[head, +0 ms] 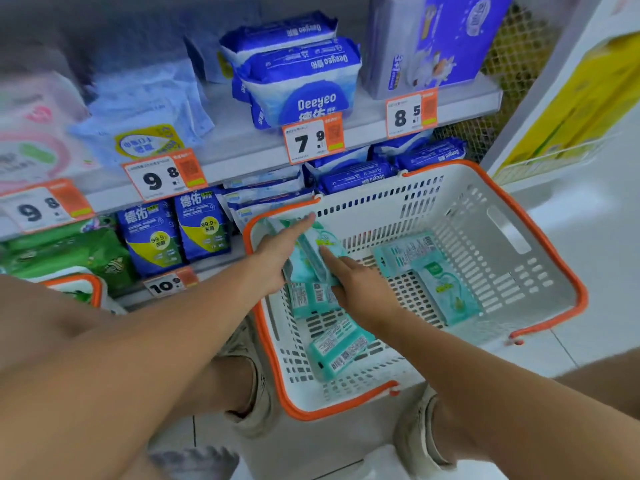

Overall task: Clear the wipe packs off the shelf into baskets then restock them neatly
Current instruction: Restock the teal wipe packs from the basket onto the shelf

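A white basket with an orange rim (540,237) stands on the floor before the shelf. Several teal wipe packs lie in it: one at the right (446,289), one near the front (337,351), one under my hands (311,299). My left hand (280,251) and my right hand (360,285) press from both sides on a small stack of teal packs (313,251) held over the basket's left side. Fingers of both hands are stretched along the stack.
Shelves hold blue Deeyeo packs (304,84), dark blue packs (173,230) and green packs (69,251), with price tags (311,140) on the edges. A second orange-rimmed basket (90,289) sits at the left. White floor lies to the right. My knees are below the basket.
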